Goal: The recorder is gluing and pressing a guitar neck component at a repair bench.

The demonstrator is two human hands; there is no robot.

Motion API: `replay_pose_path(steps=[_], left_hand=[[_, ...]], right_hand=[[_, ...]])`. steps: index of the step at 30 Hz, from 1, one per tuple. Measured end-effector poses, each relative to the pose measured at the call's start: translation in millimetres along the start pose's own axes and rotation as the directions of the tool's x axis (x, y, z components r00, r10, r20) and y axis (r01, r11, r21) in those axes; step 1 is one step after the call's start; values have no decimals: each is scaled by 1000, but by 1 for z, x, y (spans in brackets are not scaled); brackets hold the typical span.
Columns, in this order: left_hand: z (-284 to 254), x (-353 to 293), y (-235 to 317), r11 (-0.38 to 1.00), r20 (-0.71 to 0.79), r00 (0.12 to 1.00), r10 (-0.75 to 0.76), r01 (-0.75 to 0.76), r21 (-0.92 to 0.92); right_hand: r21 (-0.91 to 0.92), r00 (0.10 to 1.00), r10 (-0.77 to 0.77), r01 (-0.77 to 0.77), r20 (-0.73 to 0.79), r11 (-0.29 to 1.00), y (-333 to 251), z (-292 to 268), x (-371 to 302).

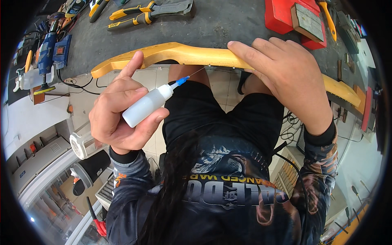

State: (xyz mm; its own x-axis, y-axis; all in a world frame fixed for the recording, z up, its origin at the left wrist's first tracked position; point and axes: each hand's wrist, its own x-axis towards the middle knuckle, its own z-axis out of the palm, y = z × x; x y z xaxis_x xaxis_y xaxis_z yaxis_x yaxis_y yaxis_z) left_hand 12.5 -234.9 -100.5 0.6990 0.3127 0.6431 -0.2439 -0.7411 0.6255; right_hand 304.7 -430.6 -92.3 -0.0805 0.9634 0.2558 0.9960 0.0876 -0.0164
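Observation:
A yellow wooden guitar neck [196,55] lies along the near edge of the dark workbench [228,30], its wider end to the left. My left hand [110,110] is closed around a small white squeeze bottle [148,106], with the index finger stretched up against the neck's left part. From the bottle's blue tip [182,80] a thin needle runs up to the neck's near edge, where small pale dots show. Whether the needle touches the neck I cannot tell. My right hand [292,71] is wrapped over the neck right of the middle, its fingertips partly hidden.
Yellow-and-black handled pliers [134,20] lie at the back of the bench. A red container [279,16] and a grey-and-wood block [307,21] stand at the back right, beside an orange-handled brush [328,22]. A blue power tool [48,51] and cables sit at the left.

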Motion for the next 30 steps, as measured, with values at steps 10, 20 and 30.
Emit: replay_pose_path(steps=[10, 20, 30], left_hand=[[-1, 0, -1, 1000, 10, 1000, 3, -3, 4], [1, 0, 0, 1000, -9, 1000, -2, 2, -2], [1, 0, 5, 999, -23, 998, -51, 51, -9]], right_hand=[[-14, 1000, 0, 0, -2, 1000, 0, 0, 0], [0, 1000, -1, 1, 0, 1000, 0, 0, 0], [7, 1000, -3, 3, -10, 1000, 1, 1, 0]])
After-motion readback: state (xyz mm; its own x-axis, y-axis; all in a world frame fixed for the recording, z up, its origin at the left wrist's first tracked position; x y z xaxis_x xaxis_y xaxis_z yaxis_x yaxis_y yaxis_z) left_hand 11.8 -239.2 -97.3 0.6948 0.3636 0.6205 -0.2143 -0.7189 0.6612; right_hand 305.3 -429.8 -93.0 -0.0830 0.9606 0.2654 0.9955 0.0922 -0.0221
